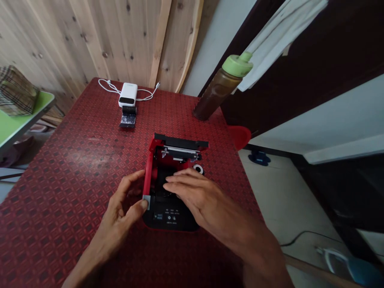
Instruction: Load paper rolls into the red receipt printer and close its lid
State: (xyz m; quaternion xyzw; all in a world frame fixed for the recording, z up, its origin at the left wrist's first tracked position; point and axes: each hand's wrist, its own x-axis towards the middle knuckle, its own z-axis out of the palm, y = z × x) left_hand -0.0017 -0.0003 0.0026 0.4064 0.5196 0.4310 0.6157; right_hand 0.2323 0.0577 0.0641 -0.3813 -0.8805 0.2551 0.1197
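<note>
Head view: the left hand [120, 212] holds tight to the side of an open red printer [168, 218] on a red table [75, 168], and the right hand [204, 196] rests flat inside it.

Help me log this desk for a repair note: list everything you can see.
thermal printer: 1, red and black, open, mid-table
ring: 1, black and white, right of the printer
power bank: 1, white, far end of table
cable: 1, white, plugged into the power bank
packet: 1, black, just nearer than the power bank
bottle: 1, green cap, brown contents, far right of table
table cover: 1, red patterned, over the table
plaid bag: 1, brown, on a green table at left
cloth: 1, white, hanging at upper right
plank wall: 1, pale wood, behind the table
left hand: 1, thumb at the printer's near left corner
right hand: 1, fingers over the printer's open interior
</note>
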